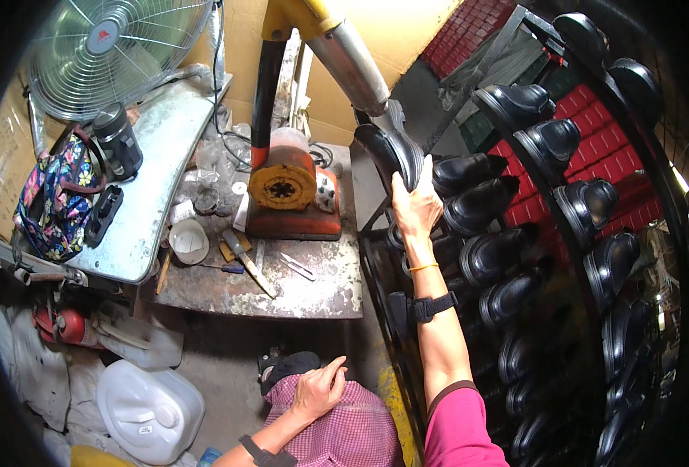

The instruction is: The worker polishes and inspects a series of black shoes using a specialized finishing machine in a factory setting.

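Note:
My right hand (417,208) is stretched out to the far right and closed on a black leather shoe (381,149), with thumb and index finger along the shoe's edge. This shoe is at the upper left end of a rack, next to other black shoes (480,206) in rows. My left hand (319,391) is low over the pink checkered cloth (344,428) on my lap. Its fingers are loosely bent and apart, with nothing seen in them.
A worn metal table (321,292) bears a red and yellow machine (291,191), a white cup (189,241), a brush-like tool (248,263) and a small blade (298,266). Left are a side table (138,257) with a floral bag (52,206), a fan (119,47) and a white jerrycan (150,412).

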Action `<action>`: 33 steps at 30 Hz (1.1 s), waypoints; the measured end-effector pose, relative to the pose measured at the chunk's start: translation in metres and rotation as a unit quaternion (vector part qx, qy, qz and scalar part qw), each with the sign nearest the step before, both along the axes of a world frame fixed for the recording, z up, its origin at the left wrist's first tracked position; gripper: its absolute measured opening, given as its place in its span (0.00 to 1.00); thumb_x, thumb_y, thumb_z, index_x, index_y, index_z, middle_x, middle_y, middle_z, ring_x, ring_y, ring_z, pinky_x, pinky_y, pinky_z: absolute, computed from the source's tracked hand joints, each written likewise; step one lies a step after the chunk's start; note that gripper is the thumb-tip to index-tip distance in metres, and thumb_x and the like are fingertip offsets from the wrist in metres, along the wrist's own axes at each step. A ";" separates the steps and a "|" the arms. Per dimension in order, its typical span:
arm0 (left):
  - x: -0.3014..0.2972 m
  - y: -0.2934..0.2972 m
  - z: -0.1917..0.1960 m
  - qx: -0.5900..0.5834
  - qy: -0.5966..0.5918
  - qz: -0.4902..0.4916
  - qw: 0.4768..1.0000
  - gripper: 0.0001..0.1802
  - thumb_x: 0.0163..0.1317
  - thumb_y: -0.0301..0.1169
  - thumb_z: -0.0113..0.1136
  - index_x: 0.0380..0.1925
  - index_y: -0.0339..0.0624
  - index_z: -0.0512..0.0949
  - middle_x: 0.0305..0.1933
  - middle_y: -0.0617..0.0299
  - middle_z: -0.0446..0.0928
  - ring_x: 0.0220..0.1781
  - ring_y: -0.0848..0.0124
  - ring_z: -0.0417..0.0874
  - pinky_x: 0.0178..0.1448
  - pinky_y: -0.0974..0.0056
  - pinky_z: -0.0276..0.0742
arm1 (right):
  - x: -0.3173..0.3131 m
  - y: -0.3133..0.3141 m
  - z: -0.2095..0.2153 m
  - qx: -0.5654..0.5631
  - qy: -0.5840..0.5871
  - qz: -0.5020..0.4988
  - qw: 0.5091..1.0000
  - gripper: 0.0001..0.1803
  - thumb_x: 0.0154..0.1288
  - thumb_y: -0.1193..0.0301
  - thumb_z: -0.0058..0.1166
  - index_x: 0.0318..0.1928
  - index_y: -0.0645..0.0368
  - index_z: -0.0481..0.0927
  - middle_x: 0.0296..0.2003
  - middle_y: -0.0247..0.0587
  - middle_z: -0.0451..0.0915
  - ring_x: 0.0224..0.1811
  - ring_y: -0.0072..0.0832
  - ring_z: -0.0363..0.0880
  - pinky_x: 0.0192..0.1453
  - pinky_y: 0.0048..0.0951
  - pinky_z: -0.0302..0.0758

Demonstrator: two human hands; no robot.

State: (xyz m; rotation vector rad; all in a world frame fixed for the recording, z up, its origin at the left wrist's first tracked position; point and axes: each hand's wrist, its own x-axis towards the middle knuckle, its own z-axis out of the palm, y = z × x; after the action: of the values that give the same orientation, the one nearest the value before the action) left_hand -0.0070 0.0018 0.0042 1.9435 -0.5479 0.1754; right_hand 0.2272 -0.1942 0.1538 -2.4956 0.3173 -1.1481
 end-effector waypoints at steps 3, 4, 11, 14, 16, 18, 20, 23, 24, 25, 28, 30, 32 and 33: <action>0.000 0.003 0.003 -0.010 0.012 0.001 1.000 0.14 0.52 0.24 0.56 0.40 0.35 0.75 0.26 0.57 0.80 0.23 0.64 0.81 0.28 0.63 0.76 | 0.014 0.005 0.009 -0.013 -0.018 -0.016 1.000 0.39 0.51 0.55 0.55 0.62 0.60 0.60 0.25 0.57 0.78 0.28 0.47 0.79 0.37 0.40 0.74; 0.001 0.004 0.003 -0.010 0.009 0.002 1.000 0.14 0.52 0.24 0.56 0.40 0.35 0.75 0.26 0.57 0.80 0.23 0.64 0.81 0.28 0.63 0.76 | 0.017 0.006 0.011 -0.013 -0.020 -0.015 1.000 0.39 0.51 0.55 0.55 0.62 0.60 0.60 0.25 0.57 0.78 0.28 0.47 0.79 0.37 0.40 0.74; -0.001 0.007 0.005 -0.006 0.013 -0.002 1.000 0.13 0.52 0.25 0.55 0.40 0.35 0.75 0.25 0.56 0.80 0.22 0.63 0.81 0.28 0.63 0.76 | 0.023 0.009 0.017 0.004 -0.002 -0.025 1.000 0.39 0.52 0.54 0.54 0.62 0.59 0.59 0.28 0.59 0.78 0.31 0.49 0.79 0.40 0.42 0.73; -0.001 0.012 0.004 -0.004 0.021 0.007 1.000 0.13 0.52 0.25 0.55 0.40 0.35 0.75 0.25 0.56 0.80 0.22 0.63 0.81 0.29 0.63 0.76 | 0.019 0.026 0.025 0.091 0.072 -0.028 0.993 0.39 0.51 0.55 0.56 0.61 0.61 0.61 0.36 0.62 0.77 0.40 0.50 0.78 0.47 0.40 0.72; -0.001 0.011 0.006 -0.012 0.021 0.005 1.000 0.13 0.52 0.25 0.55 0.39 0.35 0.75 0.25 0.56 0.80 0.22 0.63 0.81 0.29 0.63 0.76 | 0.021 0.014 0.007 0.124 -0.009 -0.018 0.992 0.39 0.51 0.57 0.57 0.59 0.66 0.62 0.47 0.62 0.73 0.48 0.49 0.75 0.53 0.35 0.69; -0.001 0.003 0.008 -0.027 0.017 -0.010 0.999 0.13 0.52 0.25 0.55 0.39 0.35 0.75 0.25 0.56 0.80 0.23 0.63 0.81 0.29 0.62 0.76 | 0.035 -0.026 -0.025 0.298 -0.152 0.086 0.938 0.32 0.50 0.60 0.60 0.52 0.70 0.71 0.44 0.55 0.77 0.43 0.42 0.78 0.48 0.35 0.74; -0.001 0.012 0.004 -0.011 0.030 0.003 0.999 0.13 0.52 0.25 0.54 0.39 0.35 0.76 0.25 0.56 0.80 0.23 0.63 0.81 0.29 0.62 0.77 | 0.023 -0.016 -0.023 0.628 0.004 0.173 0.759 0.23 0.49 0.63 0.61 0.43 0.66 0.76 0.34 0.46 0.80 0.29 0.34 0.80 0.28 0.34 0.77; -0.001 0.012 0.006 -0.015 0.025 0.005 1.000 0.13 0.52 0.25 0.55 0.39 0.35 0.76 0.24 0.56 0.80 0.23 0.63 0.81 0.29 0.62 0.77 | 0.024 -0.015 -0.029 0.778 -0.021 0.176 0.603 0.14 0.53 0.64 0.57 0.36 0.61 0.76 0.27 0.42 0.79 0.20 0.31 0.78 0.14 0.23 0.72; -0.001 0.012 0.006 -0.016 0.024 0.006 1.000 0.13 0.52 0.25 0.55 0.39 0.35 0.76 0.24 0.56 0.80 0.23 0.63 0.81 0.29 0.62 0.77 | 0.021 -0.010 -0.026 0.793 -0.006 0.200 0.575 0.14 0.54 0.64 0.56 0.36 0.61 0.76 0.27 0.42 0.80 0.21 0.32 0.78 0.15 0.22 0.72; -0.002 0.012 0.005 -0.020 0.023 0.009 0.999 0.12 0.52 0.25 0.55 0.39 0.35 0.76 0.24 0.56 0.80 0.23 0.63 0.81 0.29 0.62 0.77 | 0.020 -0.004 -0.022 0.805 -0.010 0.210 0.555 0.15 0.55 0.63 0.55 0.38 0.62 0.75 0.27 0.45 0.80 0.23 0.34 0.79 0.16 0.22 0.72; -0.003 0.012 0.007 -0.021 0.026 0.007 0.999 0.12 0.52 0.25 0.55 0.39 0.35 0.76 0.24 0.56 0.80 0.23 0.63 0.81 0.29 0.62 0.77 | 0.021 0.003 -0.007 0.828 -0.026 0.224 0.514 0.16 0.56 0.62 0.53 0.38 0.63 0.75 0.27 0.45 0.80 0.23 0.35 0.79 0.16 0.21 0.72; -0.004 0.012 0.009 -0.016 0.030 0.004 0.999 0.12 0.52 0.25 0.55 0.39 0.35 0.76 0.24 0.56 0.80 0.23 0.63 0.81 0.29 0.62 0.77 | 0.022 0.006 0.000 0.829 -0.037 0.220 0.514 0.17 0.56 0.61 0.53 0.38 0.63 0.75 0.28 0.45 0.80 0.23 0.36 0.79 0.16 0.21 0.72; -0.005 0.013 0.009 -0.017 0.031 0.003 0.999 0.13 0.52 0.25 0.55 0.39 0.35 0.75 0.24 0.56 0.80 0.23 0.63 0.81 0.30 0.62 0.77 | 0.021 0.006 0.004 0.828 -0.040 0.215 0.516 0.17 0.56 0.61 0.53 0.40 0.62 0.75 0.28 0.45 0.80 0.24 0.36 0.80 0.16 0.21 0.72; -0.005 0.013 0.009 -0.017 0.030 0.003 0.999 0.13 0.52 0.25 0.55 0.39 0.35 0.75 0.24 0.56 0.80 0.23 0.63 0.81 0.30 0.62 0.77 | 0.020 0.007 0.005 0.828 -0.041 0.216 0.516 0.17 0.56 0.61 0.53 0.40 0.62 0.75 0.28 0.45 0.80 0.24 0.36 0.80 0.16 0.21 0.72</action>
State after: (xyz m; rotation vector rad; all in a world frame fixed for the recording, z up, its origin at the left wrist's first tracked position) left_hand -0.0121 0.0150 0.0136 1.9118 -0.4970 0.1289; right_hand 0.2468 -0.1874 0.1584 -0.6363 0.4036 -0.2310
